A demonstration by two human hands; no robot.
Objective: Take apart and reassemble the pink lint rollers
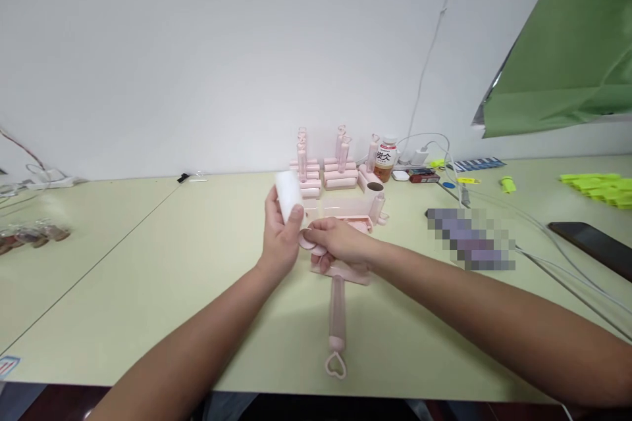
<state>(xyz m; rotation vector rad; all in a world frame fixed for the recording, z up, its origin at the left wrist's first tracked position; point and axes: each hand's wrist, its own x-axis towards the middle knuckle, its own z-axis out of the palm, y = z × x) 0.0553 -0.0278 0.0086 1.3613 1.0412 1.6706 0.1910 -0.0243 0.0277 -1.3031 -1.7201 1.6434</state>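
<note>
My left hand [279, 237] grips a white cylindrical roll [288, 195], held upright above the table. My right hand [337, 243] holds a small round pink cap [309, 239] right at the roll's lower end, touching my left thumb. Below my right hand lies a pink roller handle [338, 316] with a heart-shaped loop at its near end; its head is hidden under my right hand. A pink open case [356, 218] lies just behind my hands.
Stacks of pink rollers [326, 171] stand at the wall, with a drink bottle [386, 159] beside them. White cables [543, 230] run across the right side past a dark phone [592, 247]. Yellow-green parts [600, 185] lie far right. Small bagged items [29, 234] sit at left.
</note>
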